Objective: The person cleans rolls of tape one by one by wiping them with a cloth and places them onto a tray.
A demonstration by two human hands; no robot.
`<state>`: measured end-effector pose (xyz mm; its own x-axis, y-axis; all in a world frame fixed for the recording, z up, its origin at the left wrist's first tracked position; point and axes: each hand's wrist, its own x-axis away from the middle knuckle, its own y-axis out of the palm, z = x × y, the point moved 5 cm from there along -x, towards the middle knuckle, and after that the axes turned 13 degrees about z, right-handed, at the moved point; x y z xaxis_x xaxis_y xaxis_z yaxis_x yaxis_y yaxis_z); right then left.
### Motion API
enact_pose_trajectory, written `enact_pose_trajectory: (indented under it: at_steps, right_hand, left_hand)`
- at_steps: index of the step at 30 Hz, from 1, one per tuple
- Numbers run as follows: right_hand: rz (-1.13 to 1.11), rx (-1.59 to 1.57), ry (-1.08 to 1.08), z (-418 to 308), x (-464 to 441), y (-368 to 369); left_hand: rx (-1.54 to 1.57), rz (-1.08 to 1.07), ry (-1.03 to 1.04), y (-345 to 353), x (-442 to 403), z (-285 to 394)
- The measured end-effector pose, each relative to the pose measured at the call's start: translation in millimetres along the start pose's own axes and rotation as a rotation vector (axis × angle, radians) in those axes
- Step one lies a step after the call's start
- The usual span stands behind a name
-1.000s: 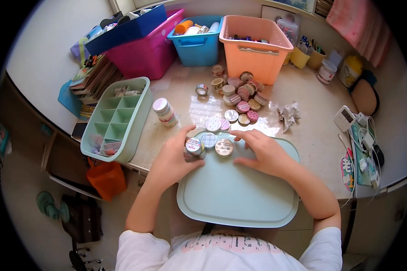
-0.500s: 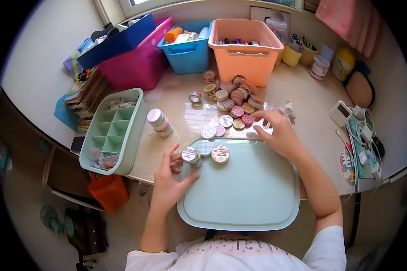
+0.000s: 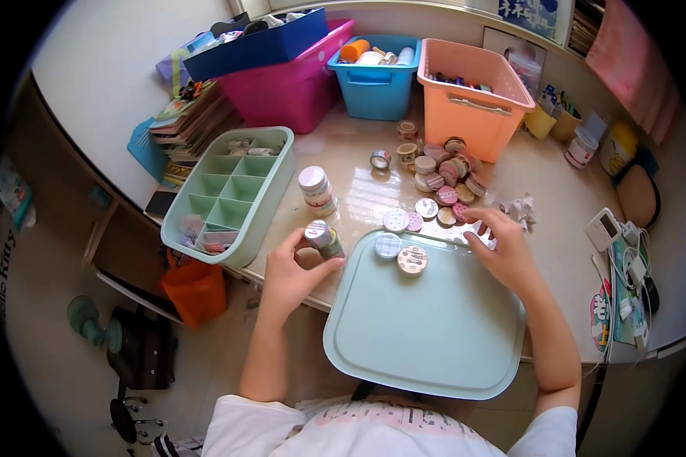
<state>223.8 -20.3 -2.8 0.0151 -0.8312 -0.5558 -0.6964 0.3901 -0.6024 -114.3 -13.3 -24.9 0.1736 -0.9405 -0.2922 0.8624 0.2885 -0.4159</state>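
Observation:
My left hand grips a short stack of washi tape rolls between thumb and fingers, off the left edge of the pale green lid. A taller stack of tape rolls stands just behind it on the desk. On the lid's far left corner lie a blue checked tape roll and a beige patterned one. My right hand hovers by the lid's far right edge, thumb and fingers apart, beside the heap of tape rolls. I see nothing in it.
A green divided box stands on the left, with small items in some compartments. Behind are magenta, blue and orange bins. A white device and cables lie at right. Crumpled white material sits beyond my right hand.
My left hand has carried the tape stack from the lid's corner leftward, toward the taller stack. The right hand stays near the heap. The whole view has shifted.

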Motion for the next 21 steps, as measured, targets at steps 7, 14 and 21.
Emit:
enact_pose_trajectory:
  at_steps: [7, 14, 21]
  right_hand:
    - [-0.041, 0.026, 0.001, -4, 3, 0]
    - [-0.070, 0.031, -0.022, -1, 7, 6]
    - [-0.151, -0.004, -0.099, -25, 15, 14]
  left_hand:
    - [-0.226, 0.147, 0.001, -22, -35, -23]
    - [-0.176, 0.203, 0.042, -14, -41, -25]
    - [-0.150, 0.358, 0.026, -15, -10, -29]
